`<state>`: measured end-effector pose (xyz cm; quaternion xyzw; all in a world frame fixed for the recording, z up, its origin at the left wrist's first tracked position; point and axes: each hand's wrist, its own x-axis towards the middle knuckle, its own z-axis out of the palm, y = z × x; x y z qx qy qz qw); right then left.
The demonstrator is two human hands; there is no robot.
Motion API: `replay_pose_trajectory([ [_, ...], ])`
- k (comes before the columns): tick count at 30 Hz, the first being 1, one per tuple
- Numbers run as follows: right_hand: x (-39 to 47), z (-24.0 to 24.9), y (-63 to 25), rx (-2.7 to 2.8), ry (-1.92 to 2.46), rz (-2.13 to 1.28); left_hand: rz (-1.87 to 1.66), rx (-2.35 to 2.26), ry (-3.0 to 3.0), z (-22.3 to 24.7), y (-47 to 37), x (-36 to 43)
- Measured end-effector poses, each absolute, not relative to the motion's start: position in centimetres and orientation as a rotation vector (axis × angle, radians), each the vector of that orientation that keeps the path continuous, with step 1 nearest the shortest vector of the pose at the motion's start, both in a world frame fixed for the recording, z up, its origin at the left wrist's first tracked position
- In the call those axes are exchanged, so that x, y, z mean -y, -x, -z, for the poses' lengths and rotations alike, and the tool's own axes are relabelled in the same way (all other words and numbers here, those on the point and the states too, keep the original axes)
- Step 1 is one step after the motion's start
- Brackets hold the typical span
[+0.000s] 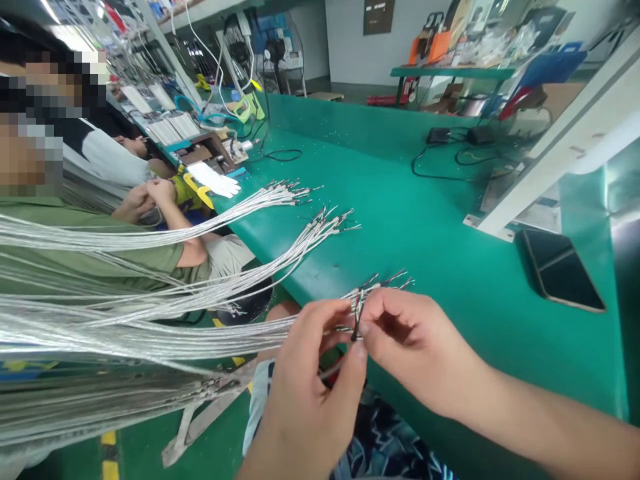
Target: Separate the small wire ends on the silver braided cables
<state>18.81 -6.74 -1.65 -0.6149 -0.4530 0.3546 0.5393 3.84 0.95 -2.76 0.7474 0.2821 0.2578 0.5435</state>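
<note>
Between my two hands is the end of a cable, with thin black, white and red wires fanned out of it. My left hand is closed around the cable, thumb and fingers pinching it near the dark end. My right hand pinches the thin wires from the right side; its fingertips meet those of my left hand. Just behind my hands, a bundle of white cables comes in from the left, its stripped ends resting on the green table. Two more cable bundles lie farther back with loose wire ends.
A smartphone lies on the green table at right, near a white metal post. Black power adapters and cords sit at the back. On the left a co-worker's hands are busy near white gloves.
</note>
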Motion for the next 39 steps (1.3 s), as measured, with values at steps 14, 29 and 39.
replay_pose_trajectory([
  [14,7.4,2.0,-18.6,1.490,1.711,-0.326,-0.549,-0.756,-2.100,1.4,-4.1,-2.4],
  [29,5.8,3.4,-18.3,1.333,1.672,-0.526,-0.629,-0.763,-1.764,3.9,-4.4,-2.6],
  [39,6.2,3.3,-19.0,1.655,1.650,-0.428,-0.409,-0.682,-1.955,3.3,-3.7,-3.9],
])
